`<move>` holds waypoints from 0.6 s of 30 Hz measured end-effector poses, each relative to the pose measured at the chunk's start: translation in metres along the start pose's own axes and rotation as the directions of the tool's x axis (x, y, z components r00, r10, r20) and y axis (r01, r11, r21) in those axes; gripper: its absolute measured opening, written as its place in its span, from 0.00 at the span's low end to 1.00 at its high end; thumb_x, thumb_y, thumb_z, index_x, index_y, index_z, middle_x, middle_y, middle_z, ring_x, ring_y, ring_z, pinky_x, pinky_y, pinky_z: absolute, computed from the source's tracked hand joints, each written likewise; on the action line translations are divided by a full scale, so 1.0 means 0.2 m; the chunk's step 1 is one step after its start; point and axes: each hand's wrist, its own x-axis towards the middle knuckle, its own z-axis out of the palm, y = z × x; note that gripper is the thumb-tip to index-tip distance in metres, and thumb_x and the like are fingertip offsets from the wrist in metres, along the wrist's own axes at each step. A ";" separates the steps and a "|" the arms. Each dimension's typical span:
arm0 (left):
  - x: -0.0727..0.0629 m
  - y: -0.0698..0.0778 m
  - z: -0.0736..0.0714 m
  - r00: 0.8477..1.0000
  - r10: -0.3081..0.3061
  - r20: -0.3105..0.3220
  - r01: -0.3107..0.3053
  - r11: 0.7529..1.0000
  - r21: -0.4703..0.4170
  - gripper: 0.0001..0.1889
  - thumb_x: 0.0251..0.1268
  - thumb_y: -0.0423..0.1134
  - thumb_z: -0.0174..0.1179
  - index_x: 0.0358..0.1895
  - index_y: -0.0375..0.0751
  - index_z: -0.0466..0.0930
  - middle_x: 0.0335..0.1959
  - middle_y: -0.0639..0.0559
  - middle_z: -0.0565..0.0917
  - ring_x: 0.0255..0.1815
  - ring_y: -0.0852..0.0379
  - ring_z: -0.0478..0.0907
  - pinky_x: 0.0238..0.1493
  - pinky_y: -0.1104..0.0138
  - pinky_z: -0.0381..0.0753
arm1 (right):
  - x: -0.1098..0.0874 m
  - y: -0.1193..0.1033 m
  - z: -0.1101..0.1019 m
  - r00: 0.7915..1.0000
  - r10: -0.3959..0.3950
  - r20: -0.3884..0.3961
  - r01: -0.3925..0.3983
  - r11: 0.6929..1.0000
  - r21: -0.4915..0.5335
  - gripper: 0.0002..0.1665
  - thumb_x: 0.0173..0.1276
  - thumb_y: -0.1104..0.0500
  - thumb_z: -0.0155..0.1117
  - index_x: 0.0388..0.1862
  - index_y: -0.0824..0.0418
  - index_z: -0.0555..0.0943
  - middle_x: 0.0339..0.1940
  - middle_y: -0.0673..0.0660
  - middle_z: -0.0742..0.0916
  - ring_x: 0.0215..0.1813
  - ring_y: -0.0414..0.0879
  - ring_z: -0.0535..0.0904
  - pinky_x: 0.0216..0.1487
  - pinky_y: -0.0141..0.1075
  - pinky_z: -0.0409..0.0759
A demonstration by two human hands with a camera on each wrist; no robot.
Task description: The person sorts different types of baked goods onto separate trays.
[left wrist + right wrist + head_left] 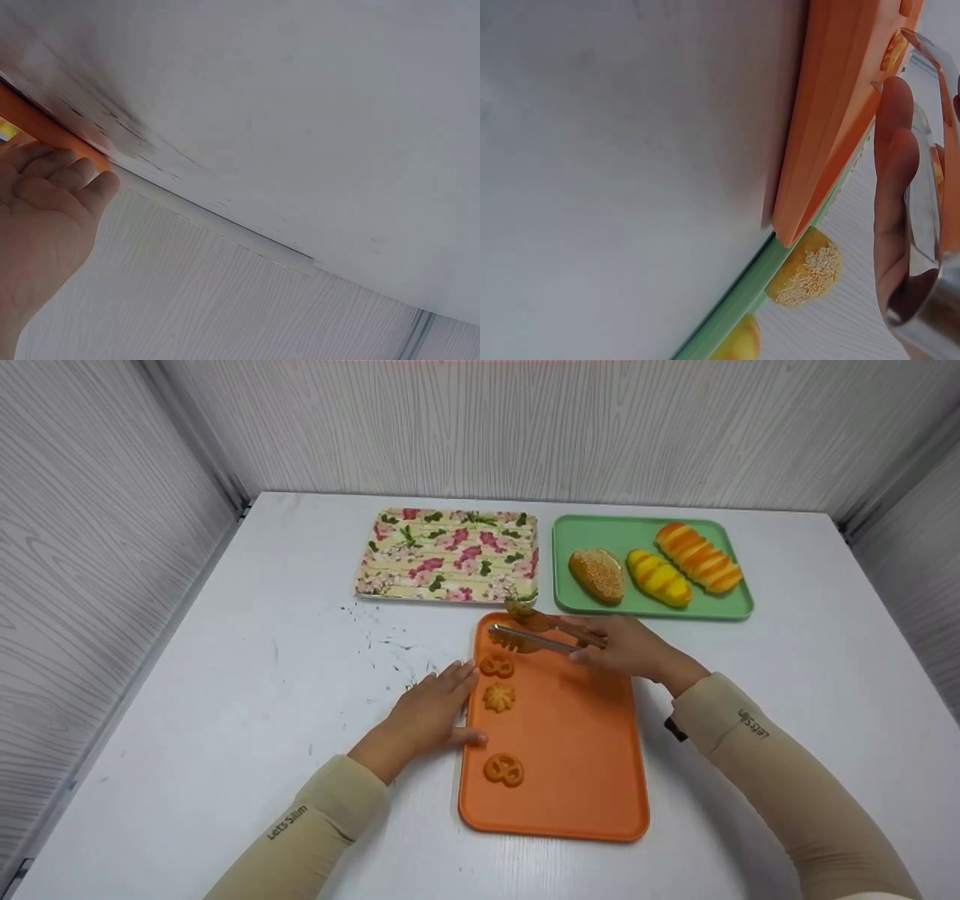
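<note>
My right hand [626, 649] grips a pair of metal tongs [536, 640] above the far end of the orange tray [574, 765]. The tongs' two arms are spread apart, one tip over the tray's far left corner, the other over its far rim. Along the tray's left side lie a pretzel-shaped cookie [497, 665], a flower-shaped cookie [499, 697] and, nearer me, another pretzel-shaped cookie [504, 770]. At the tray's left edge rests my left hand [431, 709], fingers extended and thumb on the rim. The right wrist view has a tong tip close by a cookie [895, 51].
Behind the orange tray is a floral tray [450, 555]. To its right, a green tray [645, 529] carries a sesame bun [598, 575], a yellow bread roll [658, 577] and a striped orange loaf [697, 557]. Pale wood-grain walls [525, 431] enclose the white table [225, 675].
</note>
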 end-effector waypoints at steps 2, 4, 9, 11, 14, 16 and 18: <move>0.00 0.00 0.00 1.000 -0.002 0.001 0.002 1.000 0.003 0.53 0.53 0.68 0.57 0.76 0.39 0.49 0.76 0.47 0.49 0.76 0.51 0.43 0.71 0.56 0.49 | 0.01 0.00 0.00 1.000 -0.014 -0.005 0.014 1.000 -0.012 0.36 0.65 0.44 0.63 0.71 0.44 0.66 0.55 0.57 0.82 0.30 0.46 0.76 0.31 0.41 0.71; 0.01 -0.01 0.01 1.000 0.001 0.004 -0.001 1.000 0.012 0.53 0.53 0.69 0.57 0.75 0.39 0.49 0.76 0.47 0.49 0.76 0.51 0.43 0.71 0.56 0.49 | 0.02 -0.01 0.01 0.999 -0.032 -0.011 0.032 0.999 -0.025 0.36 0.65 0.44 0.64 0.71 0.43 0.66 0.53 0.57 0.83 0.34 0.46 0.78 0.32 0.41 0.72; 0.01 -0.01 0.02 1.000 0.020 -0.006 -0.020 1.000 0.020 0.52 0.54 0.68 0.57 0.75 0.38 0.50 0.76 0.46 0.50 0.75 0.50 0.44 0.71 0.56 0.50 | 0.04 -0.01 0.02 0.997 -0.080 -0.019 0.079 0.995 -0.055 0.35 0.66 0.48 0.64 0.71 0.42 0.66 0.53 0.57 0.84 0.40 0.47 0.80 0.37 0.44 0.73; 0.01 -0.01 0.02 1.000 0.023 -0.011 -0.023 1.000 0.015 0.53 0.54 0.68 0.57 0.75 0.38 0.50 0.76 0.46 0.50 0.75 0.50 0.44 0.71 0.56 0.50 | 0.04 -0.01 0.02 0.996 -0.082 -0.021 0.081 0.995 -0.065 0.35 0.66 0.49 0.64 0.71 0.43 0.66 0.51 0.57 0.85 0.38 0.47 0.80 0.36 0.43 0.73; 0.00 -0.01 0.01 1.000 0.023 -0.011 -0.023 1.000 0.015 0.53 0.54 0.68 0.57 0.75 0.38 0.50 0.76 0.46 0.50 0.75 0.50 0.44 0.71 0.56 0.50 | 0.05 -0.02 0.02 0.997 -0.080 -0.022 0.078 0.994 -0.072 0.34 0.66 0.49 0.64 0.71 0.44 0.67 0.47 0.56 0.86 0.36 0.46 0.80 0.35 0.43 0.73; 0.00 -0.01 0.01 1.000 0.021 -0.008 -0.021 1.000 0.013 0.53 0.54 0.68 0.57 0.75 0.38 0.50 0.76 0.46 0.50 0.75 0.50 0.44 0.71 0.56 0.50 | 0.05 -0.02 0.02 0.997 -0.073 -0.023 0.071 0.995 -0.073 0.34 0.66 0.49 0.64 0.71 0.43 0.67 0.45 0.55 0.86 0.34 0.46 0.79 0.35 0.42 0.73; 0.00 -0.01 0.01 1.000 0.017 -0.004 -0.017 1.000 0.012 0.53 0.54 0.68 0.57 0.75 0.39 0.50 0.76 0.47 0.49 0.75 0.50 0.43 0.71 0.56 0.50 | 0.06 -0.03 0.02 0.997 -0.069 -0.024 0.067 0.995 -0.074 0.33 0.67 0.48 0.63 0.71 0.43 0.68 0.44 0.55 0.86 0.35 0.46 0.79 0.35 0.42 0.73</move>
